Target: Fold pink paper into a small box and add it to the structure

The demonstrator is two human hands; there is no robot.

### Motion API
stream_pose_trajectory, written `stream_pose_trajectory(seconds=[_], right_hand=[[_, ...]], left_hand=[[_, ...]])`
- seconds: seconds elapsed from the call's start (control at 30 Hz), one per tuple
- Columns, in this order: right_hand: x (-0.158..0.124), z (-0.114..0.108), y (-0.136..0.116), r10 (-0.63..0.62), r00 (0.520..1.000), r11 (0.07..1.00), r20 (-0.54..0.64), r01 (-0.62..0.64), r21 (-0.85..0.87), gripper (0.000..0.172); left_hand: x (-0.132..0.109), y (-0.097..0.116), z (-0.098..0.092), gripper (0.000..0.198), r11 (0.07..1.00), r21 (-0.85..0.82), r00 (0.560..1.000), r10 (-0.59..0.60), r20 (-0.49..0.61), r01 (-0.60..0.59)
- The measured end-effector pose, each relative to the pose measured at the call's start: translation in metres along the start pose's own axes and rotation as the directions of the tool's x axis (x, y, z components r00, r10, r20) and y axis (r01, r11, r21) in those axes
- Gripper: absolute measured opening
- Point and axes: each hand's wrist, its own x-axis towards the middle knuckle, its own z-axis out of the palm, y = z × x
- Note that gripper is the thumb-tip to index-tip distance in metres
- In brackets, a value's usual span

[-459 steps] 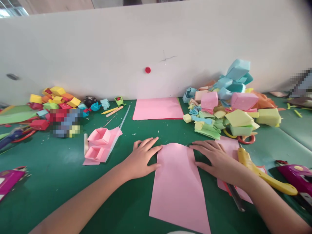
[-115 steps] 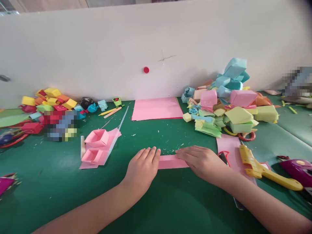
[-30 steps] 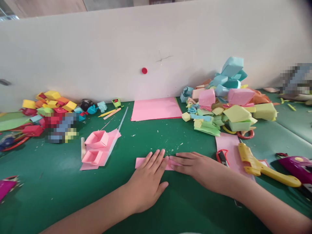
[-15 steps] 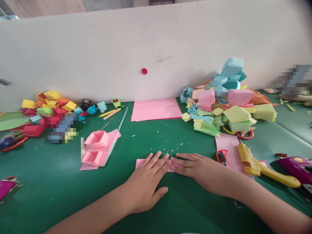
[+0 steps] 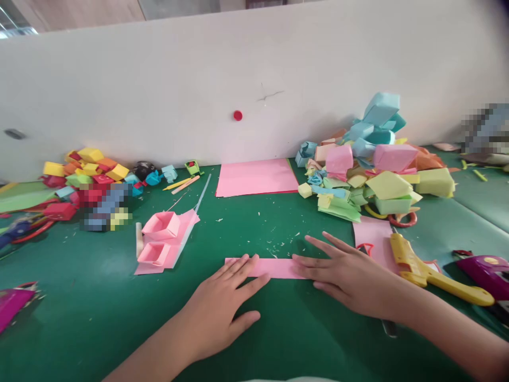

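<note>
A narrow strip of pink paper (image 5: 277,268) lies flat on the green table in front of me. My left hand (image 5: 225,300) is open, palm down, with its fingertips pressing the strip's left end and the thumb out to the side. On the right end rest some fingertips of my right hand (image 5: 344,273), which is open too, fingers spread. The strip's middle shows between the two hands, while its ends are partly covered by fingers. Partly hidden beneath my right forearm is a dark-tipped tool (image 5: 389,329).
Two folded pink paper boxes (image 5: 161,225) sit on pink paper at the left. Pink sheets (image 5: 256,178) lie by the white partition (image 5: 178,90). A yellow glue gun (image 5: 421,265) rests at the right, below a heap of paper boxes (image 5: 387,185). Colourful boxes (image 5: 91,167) pile up far left.
My hands have moved apart along the pink strip, the left one leftward and the right one rightward, uncovering its middle. The right hand's fingers are more spread.
</note>
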Motion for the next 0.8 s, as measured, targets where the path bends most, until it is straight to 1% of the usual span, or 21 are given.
stream_pose_trajectory(seconds=[0.07,0.13,0.23,0.3,0.43,0.53,0.63,0.73,0.8], right_hand=[[-0.008,0.001,0.006,0.006,1.0,1.0,0.003,-0.006,0.008,0.061],[-0.012,0.001,0.01,0.018,1.0,1.0,0.0,-0.018,0.024,0.061],[-0.014,-0.001,0.013,0.01,1.0,0.998,0.018,-0.011,0.068,0.059],[-0.015,-0.006,0.014,0.002,0.999,0.994,0.037,-0.006,0.11,0.059],[-0.024,-0.013,0.014,0.028,0.996,0.987,0.083,-0.041,0.158,0.062],[-0.03,-0.014,0.011,0.056,0.993,0.988,0.105,-0.07,0.137,0.064],[-0.03,-0.014,0.009,0.057,0.994,0.992,0.089,-0.067,0.11,0.064],[-0.028,-0.013,0.007,0.059,0.997,0.992,0.051,-0.065,0.109,0.06],[-0.027,-0.013,0.007,0.069,0.996,0.992,0.049,-0.074,0.104,0.058]], left_hand=[[-0.004,-0.003,-0.004,0.052,1.0,-0.002,1.0,-0.024,0.007,0.024],[-0.009,-0.006,-0.009,0.051,0.998,-0.004,0.997,-0.062,0.042,0.063],[-0.016,-0.01,-0.017,0.049,0.992,-0.018,0.988,-0.122,0.097,0.124],[-0.019,-0.012,-0.019,0.047,0.989,-0.032,0.984,-0.142,0.104,0.146],[-0.02,-0.015,-0.018,0.045,0.99,-0.032,0.988,-0.134,0.07,0.137],[-0.019,-0.016,-0.017,0.045,0.994,-0.008,0.994,-0.108,0.017,0.108],[-0.02,-0.015,-0.017,0.045,0.995,0.023,0.995,-0.098,0.005,0.098],[-0.021,-0.013,-0.016,0.046,0.994,0.033,0.995,-0.099,-0.011,0.099],[-0.023,-0.014,-0.014,0.045,0.994,0.032,0.994,-0.109,-0.016,0.109]])
